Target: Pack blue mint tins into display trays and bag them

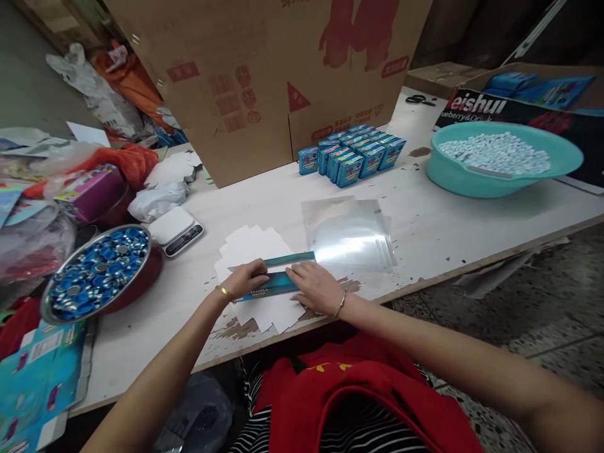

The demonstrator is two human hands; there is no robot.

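Teal packaging (277, 281), partly covered by left hand (249, 278), right hand (317, 288), carton (264, 94) cropped above

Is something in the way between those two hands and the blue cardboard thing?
Nothing visible: the left hand and right hand both touch the blue carton; white sheets lie underneath it.

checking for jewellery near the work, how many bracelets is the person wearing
2 in view: a gold-coloured bracelet at the wrist of the left hand, and a silvery bracelet at the wrist of the right hand. No others show.
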